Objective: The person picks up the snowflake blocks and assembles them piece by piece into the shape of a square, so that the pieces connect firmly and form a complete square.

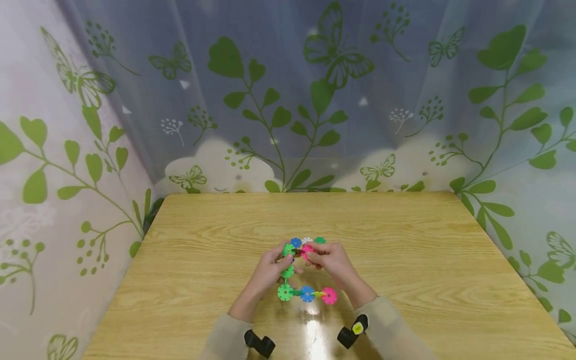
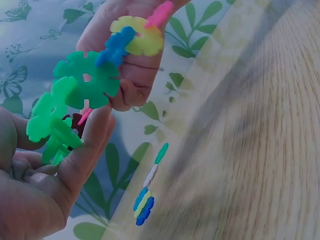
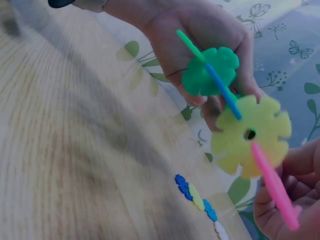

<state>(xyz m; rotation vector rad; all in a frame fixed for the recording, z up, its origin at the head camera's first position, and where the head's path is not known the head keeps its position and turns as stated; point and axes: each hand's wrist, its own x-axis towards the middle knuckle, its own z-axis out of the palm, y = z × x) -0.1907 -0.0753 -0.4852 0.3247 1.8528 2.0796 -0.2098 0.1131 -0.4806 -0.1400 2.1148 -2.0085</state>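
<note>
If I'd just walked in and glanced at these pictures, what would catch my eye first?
Most likely the chain of bright snowflake discs, green, blue, yellow and pink, held above the middle of the wooden table by the left hand and right hand together. Behind the hands, a few loose discs lie on the table. All around hangs a curtain printed with green leaves and butterflies.

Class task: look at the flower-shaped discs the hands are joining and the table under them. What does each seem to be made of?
The flower-shaped discs: probably moulded plastic, judging by the bright uniform colours, thin flat shape, notched edges and smooth, slightly matte faces. The table: pale wood or wood-look laminate, which one is unclear; grain lines run across it, and a glossy finish shows in the light glare near the front edge.
</note>
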